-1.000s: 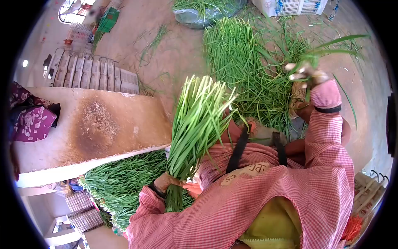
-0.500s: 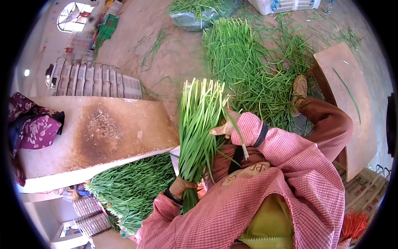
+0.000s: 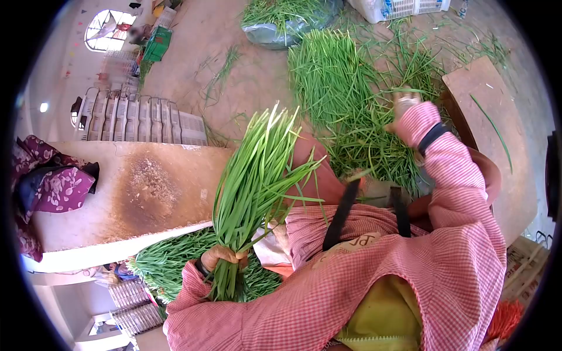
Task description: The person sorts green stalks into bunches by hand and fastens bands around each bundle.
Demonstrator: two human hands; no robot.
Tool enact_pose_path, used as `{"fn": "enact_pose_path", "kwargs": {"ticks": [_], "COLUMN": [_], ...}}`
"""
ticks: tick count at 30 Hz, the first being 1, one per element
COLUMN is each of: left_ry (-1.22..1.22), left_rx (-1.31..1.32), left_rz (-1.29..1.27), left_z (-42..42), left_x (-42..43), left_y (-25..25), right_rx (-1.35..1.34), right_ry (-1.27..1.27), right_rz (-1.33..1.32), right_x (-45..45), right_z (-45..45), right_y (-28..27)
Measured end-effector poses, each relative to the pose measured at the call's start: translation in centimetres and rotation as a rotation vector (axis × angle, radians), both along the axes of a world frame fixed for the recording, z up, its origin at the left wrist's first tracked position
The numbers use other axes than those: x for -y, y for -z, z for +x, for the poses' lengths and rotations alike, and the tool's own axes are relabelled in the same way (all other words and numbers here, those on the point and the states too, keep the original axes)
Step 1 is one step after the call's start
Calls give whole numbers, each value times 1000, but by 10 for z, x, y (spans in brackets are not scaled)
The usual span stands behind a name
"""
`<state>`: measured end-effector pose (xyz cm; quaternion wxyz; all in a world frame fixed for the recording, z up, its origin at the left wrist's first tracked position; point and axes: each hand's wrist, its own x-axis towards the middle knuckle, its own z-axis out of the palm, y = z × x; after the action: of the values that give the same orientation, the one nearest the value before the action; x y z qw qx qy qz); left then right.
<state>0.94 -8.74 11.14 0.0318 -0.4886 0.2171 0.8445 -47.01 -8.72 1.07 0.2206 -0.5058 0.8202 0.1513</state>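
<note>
My left hand (image 3: 221,258) is wrapped round the lower part of a bunch of long green stalks (image 3: 252,175), whose pale ends point up and away from me. My right hand (image 3: 404,108) reaches out over a loose heap of green stalks (image 3: 374,146) on the floor; its fingers are blurred, and whether they hold anything cannot be made out. Beside that heap lies a thicker, more even pile (image 3: 331,76). Another large pile of green stalks (image 3: 170,263) sits below the board, near my left arm.
A stained board (image 3: 193,175) is at the left, with a purple flowered cloth (image 3: 64,187) on it. Behind it stand pale crates (image 3: 140,120). A wooden board (image 3: 492,128) lies at the right. A filled plastic bag (image 3: 272,35) and white crate (image 3: 404,9) are at the far side.
My right hand has moved from the bunch out to the heap on the floor. My left hand and its bunch have shifted left, and the bunch now leans more.
</note>
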Motion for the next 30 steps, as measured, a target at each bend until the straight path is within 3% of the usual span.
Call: {"fn": "enact_pose_path", "kwargs": {"ticks": [2,3,5,6,8,10,11,13,14,15,17,18,20,21,22,23,24,25,27,28,30], "left_ry": [50,110,160,104,45,15,27,75,101,123,81,143,166,183,77,137,159,184,255,378,501], "left_rx": [28,5,2,235,357,283,171,6,285,278,87,189,197,242,226,293,302,309,165,146,200], "left_rz": [-42,-102,-177,-99,-113,-150,-186,-268,-439,-447,-225,-228,-194,-189,-175,-261,-285,-310,-260,-200,-322], "left_z": [-1,-5,2,18,10,-28,-56,-98,-116,-126,-143,-156,-172,-182,-170,-168,-166,-168,-194,-189,-202], "left_x": [6,8,13,20,23,31,31,36,31,36,45,49,57,59,66,70,74,78,80,95,107], "left_y": [-5,-8,-13,-13,-31,-52,-63,-74,-83,-80,-74,-73,-67,-66,-54,-48,-44,-44,-60,-61,-75], "right_rx": [446,728,979,645,330,964,1185,1722,1689,1637,1608,1740,2362,2379,2540,2695,2703,2503,2283,2535,2455], "right_ry": [-93,-2,-13,-352,-670,205,570,1763,1737,1516,1072,957,849,931,811,680,683,460,262,792,1793], "right_rz": [-316,-391,-404,-673,-824,-375,-301,-656,-765,-726,-557,-462,-258,-97,-142,-186,-189,-134,-94,-47,-1], "right_x": [20,31,60,89,98,113,105,52,37,20,-18,-31,-29,-23,-13,-7,-1,9,27,34,45], "right_z": [50,79,131,149,134,106,75,17,-8,-16,-3,17,68,91,107,117,117,115,110,105,80], "right_y": [34,49,67,103,84,95,90,80,99,107,94,81,82,58,45,43,50,59,79,92,102]}}
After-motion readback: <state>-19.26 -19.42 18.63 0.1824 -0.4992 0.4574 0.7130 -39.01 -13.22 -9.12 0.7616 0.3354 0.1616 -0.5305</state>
